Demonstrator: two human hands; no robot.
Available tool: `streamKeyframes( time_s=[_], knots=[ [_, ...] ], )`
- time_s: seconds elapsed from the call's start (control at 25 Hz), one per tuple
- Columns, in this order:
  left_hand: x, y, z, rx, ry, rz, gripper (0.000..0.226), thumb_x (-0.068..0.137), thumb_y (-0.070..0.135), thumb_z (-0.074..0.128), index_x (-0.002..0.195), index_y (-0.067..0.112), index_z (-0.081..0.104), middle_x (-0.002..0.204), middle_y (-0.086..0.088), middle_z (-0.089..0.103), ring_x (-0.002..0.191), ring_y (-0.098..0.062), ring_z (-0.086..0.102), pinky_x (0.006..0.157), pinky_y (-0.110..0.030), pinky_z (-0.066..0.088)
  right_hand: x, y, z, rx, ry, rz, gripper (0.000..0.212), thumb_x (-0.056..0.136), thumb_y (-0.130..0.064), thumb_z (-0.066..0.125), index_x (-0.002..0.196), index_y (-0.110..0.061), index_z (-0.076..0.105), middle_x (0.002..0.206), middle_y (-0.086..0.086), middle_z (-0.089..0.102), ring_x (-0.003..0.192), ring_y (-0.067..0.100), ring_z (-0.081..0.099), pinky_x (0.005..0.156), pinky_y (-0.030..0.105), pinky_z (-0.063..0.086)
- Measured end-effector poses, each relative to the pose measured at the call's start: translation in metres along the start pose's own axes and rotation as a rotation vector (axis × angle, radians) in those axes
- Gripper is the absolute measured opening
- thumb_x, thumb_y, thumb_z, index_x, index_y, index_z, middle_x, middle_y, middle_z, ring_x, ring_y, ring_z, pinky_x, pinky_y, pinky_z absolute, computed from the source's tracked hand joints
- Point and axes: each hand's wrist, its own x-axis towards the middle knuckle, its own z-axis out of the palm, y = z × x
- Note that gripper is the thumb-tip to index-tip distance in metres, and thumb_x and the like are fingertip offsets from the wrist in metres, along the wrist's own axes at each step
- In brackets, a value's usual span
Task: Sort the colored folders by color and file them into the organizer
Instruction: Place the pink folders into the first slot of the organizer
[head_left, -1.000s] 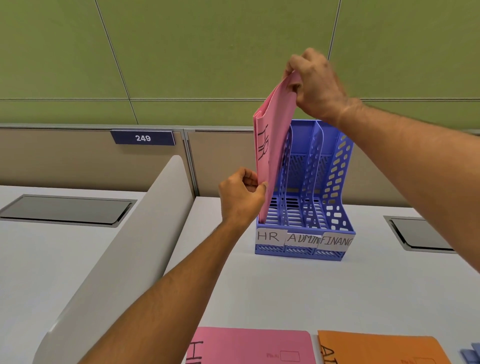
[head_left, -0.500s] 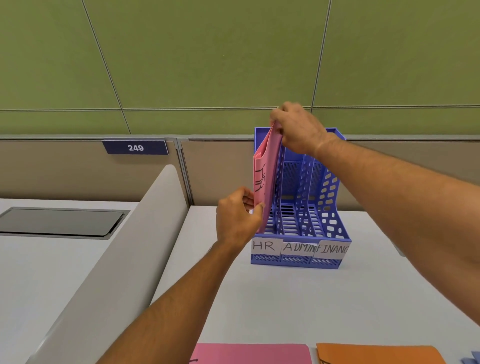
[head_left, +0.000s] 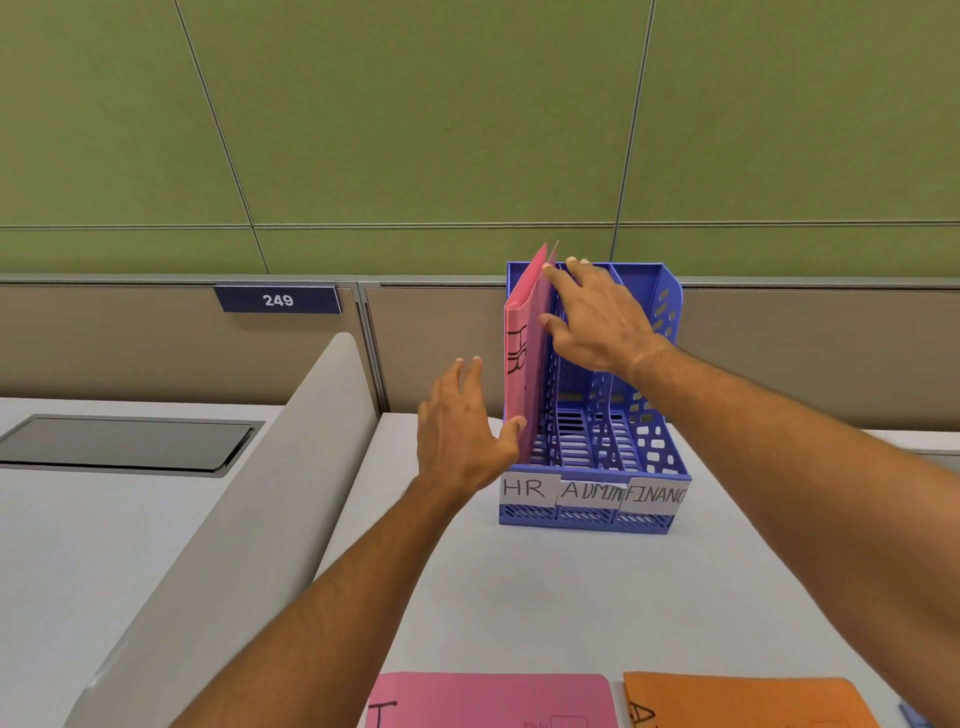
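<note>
Pink HR folder (head_left: 524, 358) stands in organizer (head_left: 649, 457) HR slot. Left hand (head_left: 460, 431) and right hand (head_left: 597, 317) both slack-fingered, fingertips touching folder, gripping nothing.

Organizer (head_left: 644, 452): blue perforated plastic, showing slight sheen. Filed pink folder (head_left: 524, 358): matt card. Worktop (head_left: 545, 597): smooth grey laminate, looking matt. Labels (head_left: 592, 491): white paper.
</note>
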Motion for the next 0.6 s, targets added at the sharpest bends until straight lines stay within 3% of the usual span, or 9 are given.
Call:
streamKeyframes(
  time_s=[0.2, 0.6],
  knots=[
    [-0.013, -0.001, -0.02, 0.138, -0.014, 0.055, 0.098, 0.082, 0.059, 0.054, 0.153, 0.017, 0.001, 0.161, -0.01, 0.002, 0.149, -0.025, 0.002, 0.119, -0.042, 0.005, -0.044, -0.014, 0.001, -0.027, 0.022, 0.034, 0.078, 0.092, -0.052, 0.044, 0.153, -0.014, 0.014, 0.158, 0.018, 0.015, 0.147, 0.03, 0.014, 0.118, 0.048, 0.02],
    [-0.073, -0.007, -0.054, 0.271, -0.062, 0.048, 0.102, 0.081, 0.068, 0.049, 0.152, 0.017, -0.005, 0.161, -0.01, -0.007, 0.148, -0.028, -0.007, 0.12, -0.045, 0.001, -0.144, -0.055, 0.013, 0.032, -0.027, 0.062, 0.088, 0.087, -0.064, 0.043, 0.153, -0.015, 0.012, 0.159, 0.016, 0.013, 0.147, 0.032, 0.011, 0.119, 0.05, 0.011]
  ],
)
